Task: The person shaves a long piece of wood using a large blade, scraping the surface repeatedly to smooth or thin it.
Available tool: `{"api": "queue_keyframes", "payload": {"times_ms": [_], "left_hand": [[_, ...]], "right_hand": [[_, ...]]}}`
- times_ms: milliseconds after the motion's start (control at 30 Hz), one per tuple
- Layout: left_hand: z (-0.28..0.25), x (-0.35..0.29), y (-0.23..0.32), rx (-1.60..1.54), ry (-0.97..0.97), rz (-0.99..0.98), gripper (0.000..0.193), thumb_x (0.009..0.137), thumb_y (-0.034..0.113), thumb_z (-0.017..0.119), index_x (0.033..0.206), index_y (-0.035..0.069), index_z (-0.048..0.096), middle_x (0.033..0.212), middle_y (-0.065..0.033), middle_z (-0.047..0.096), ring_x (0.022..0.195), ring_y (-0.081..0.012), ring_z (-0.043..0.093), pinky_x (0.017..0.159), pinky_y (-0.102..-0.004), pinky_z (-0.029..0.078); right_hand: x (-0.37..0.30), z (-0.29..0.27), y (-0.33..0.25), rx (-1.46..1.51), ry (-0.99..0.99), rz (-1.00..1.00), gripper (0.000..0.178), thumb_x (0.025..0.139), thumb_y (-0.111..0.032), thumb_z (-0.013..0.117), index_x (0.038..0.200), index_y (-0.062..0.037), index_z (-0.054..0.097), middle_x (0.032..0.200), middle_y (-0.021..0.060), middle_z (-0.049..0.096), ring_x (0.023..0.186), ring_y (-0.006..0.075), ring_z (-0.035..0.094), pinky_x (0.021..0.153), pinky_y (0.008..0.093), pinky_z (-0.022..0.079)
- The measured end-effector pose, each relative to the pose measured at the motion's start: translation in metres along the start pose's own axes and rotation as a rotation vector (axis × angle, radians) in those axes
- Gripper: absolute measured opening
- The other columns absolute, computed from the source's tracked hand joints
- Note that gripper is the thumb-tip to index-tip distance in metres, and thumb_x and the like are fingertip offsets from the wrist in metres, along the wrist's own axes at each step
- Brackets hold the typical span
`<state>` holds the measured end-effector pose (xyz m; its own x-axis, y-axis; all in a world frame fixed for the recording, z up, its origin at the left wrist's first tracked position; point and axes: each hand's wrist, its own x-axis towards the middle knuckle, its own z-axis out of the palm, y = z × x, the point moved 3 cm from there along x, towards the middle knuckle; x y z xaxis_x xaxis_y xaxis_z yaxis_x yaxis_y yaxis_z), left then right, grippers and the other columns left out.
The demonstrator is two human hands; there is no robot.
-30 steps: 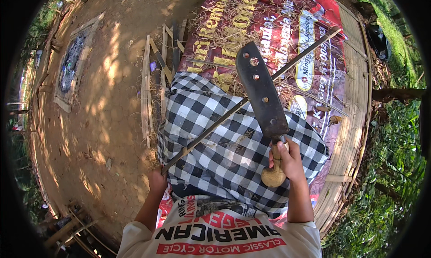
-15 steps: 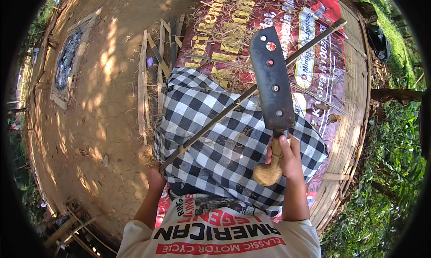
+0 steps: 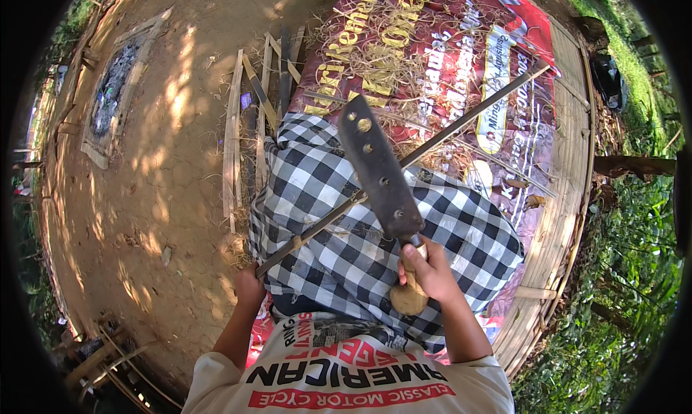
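Observation:
My right hand [image 3: 432, 271] is closed around the wooden handle of a cleaver [image 3: 382, 174], whose broad dark blade has several holes along it. The blade points away and to the left, over my lap. Beneath it runs a long, thin bamboo strip [image 3: 468, 117], slanting from near left to far right. At the strip's near end my left hand [image 3: 249, 285] is closed on it. Whether the blade touches the strip, I cannot tell. A black and white checkered cloth [image 3: 468, 230] covers my legs under both.
A red printed banner [image 3: 461, 60] strewn with curly shavings [image 3: 360, 42] lies ahead, on a bamboo platform [image 3: 566, 169]. More bamboo strips [image 3: 232, 140] rest to the left on the dirt floor [image 3: 187, 197]. A framed ash pit [image 3: 119, 89] sits far left; green plants [image 3: 613, 284] grow at right.
The cleaver has come left and nearer, its blade tilting further left across the strip. The strip's far end has swung slightly down. My left hand stays put.

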<state>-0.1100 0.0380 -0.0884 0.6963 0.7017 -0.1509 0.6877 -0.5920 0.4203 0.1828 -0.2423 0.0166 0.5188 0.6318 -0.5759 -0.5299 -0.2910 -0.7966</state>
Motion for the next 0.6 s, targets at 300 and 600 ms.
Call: {"api": "queue_keyframes", "payload": {"times_ms": [300,600], "left_hand": [[0.011,-0.001,-0.009,-0.032,-0.063,-0.027,0.022,0.078,0.021,0.065,0.081,-0.001,0.064,0.070,-0.0268,0.059,0.071,-0.0453,0.061,0.062,-0.0511,0.046],[0.012,0.002,-0.012,-0.014,-0.099,-0.038,0.019,0.079,0.020,0.064,0.081,0.001,0.063,0.072,-0.0257,0.060,0.073,-0.0469,0.059,0.063,-0.0520,0.045]], "right_hand": [[-0.004,-0.006,-0.015,0.130,0.099,-0.096,0.026,0.099,-0.022,0.052,0.095,0.0031,0.053,0.066,0.0065,0.057,0.055,0.0119,0.055,0.053,0.0275,0.046],[-0.012,0.017,0.006,-0.026,-0.162,0.060,0.029,0.098,-0.026,0.054,0.092,0.0027,0.053,0.068,0.0073,0.057,0.055,0.0133,0.055,0.053,0.0270,0.044]]}}
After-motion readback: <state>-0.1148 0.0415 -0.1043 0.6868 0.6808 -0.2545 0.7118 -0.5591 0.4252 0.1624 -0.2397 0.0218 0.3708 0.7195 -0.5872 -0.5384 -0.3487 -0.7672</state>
